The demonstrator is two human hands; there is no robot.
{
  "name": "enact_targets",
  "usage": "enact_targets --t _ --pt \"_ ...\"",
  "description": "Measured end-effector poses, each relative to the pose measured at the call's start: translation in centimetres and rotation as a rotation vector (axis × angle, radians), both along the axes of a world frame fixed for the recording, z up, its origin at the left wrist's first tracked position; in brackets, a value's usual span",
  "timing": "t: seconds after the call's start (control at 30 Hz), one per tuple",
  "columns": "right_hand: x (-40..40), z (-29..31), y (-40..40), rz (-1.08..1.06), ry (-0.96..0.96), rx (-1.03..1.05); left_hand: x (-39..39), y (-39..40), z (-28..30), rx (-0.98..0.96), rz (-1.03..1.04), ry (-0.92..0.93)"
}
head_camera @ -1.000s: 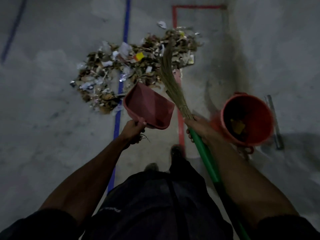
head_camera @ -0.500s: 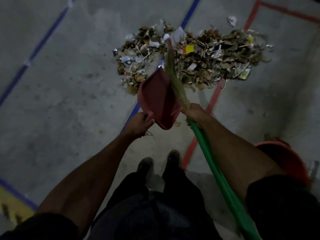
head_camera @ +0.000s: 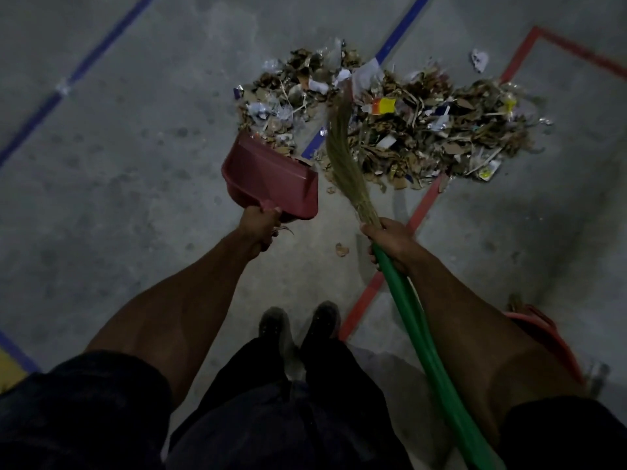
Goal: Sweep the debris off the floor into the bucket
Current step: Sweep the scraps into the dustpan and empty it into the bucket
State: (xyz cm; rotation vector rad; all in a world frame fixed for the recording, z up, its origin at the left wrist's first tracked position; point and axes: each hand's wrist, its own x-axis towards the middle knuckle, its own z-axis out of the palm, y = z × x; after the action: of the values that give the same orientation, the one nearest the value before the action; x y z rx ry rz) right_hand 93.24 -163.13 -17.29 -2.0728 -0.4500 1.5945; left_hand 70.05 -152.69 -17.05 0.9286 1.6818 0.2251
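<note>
A wide pile of debris (head_camera: 424, 130), dry leaves, paper scraps and wrappers, lies on the concrete floor ahead of me. My left hand (head_camera: 259, 225) grips the handle of a red dustpan (head_camera: 271, 179), whose open front edge sits at the pile's near left side. My right hand (head_camera: 390, 240) grips a broom (head_camera: 342, 154) where its straw bristles meet the green handle (head_camera: 417, 330); the bristle tips reach into the middle of the pile. The orange bucket (head_camera: 549, 337) shows only as a rim at the lower right, behind my right forearm.
Blue tape lines (head_camera: 400, 32) and a red tape outline (head_camera: 420, 206) cross the grey floor. A loose leaf (head_camera: 341, 249) lies between my hands, and a paper scrap (head_camera: 479, 60) beyond the pile. My two shoes (head_camera: 298, 325) stand below the hands.
The view has swung left from the bucket toward the pile. The dustpan has come down to the pile's near left edge, and the broom now reaches into the debris.
</note>
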Motion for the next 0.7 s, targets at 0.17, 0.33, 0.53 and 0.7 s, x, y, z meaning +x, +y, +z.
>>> enact_targets --t 0.17,0.33,0.53,0.7 --pt "-0.8 -0.6 0.6 0.08 -0.071 -0.009 -2.2 -0.4 -1.3 -0.133 0.073 -0.018" --pt "-1.2 -1.7 0.8 0.322 -0.267 -0.038 -4.3 -0.8 -2.8 -0.259 0.066 0.023" --pt "0.4 -4.9 1.9 0.701 -0.426 -0.077 -3.9 -1.7 -4.6 -0.233 0.084 0.092" --pt "3.6 -10.5 5.9 0.964 -0.465 -0.111 0.2 -2.1 -8.6 -0.294 0.13 0.195"
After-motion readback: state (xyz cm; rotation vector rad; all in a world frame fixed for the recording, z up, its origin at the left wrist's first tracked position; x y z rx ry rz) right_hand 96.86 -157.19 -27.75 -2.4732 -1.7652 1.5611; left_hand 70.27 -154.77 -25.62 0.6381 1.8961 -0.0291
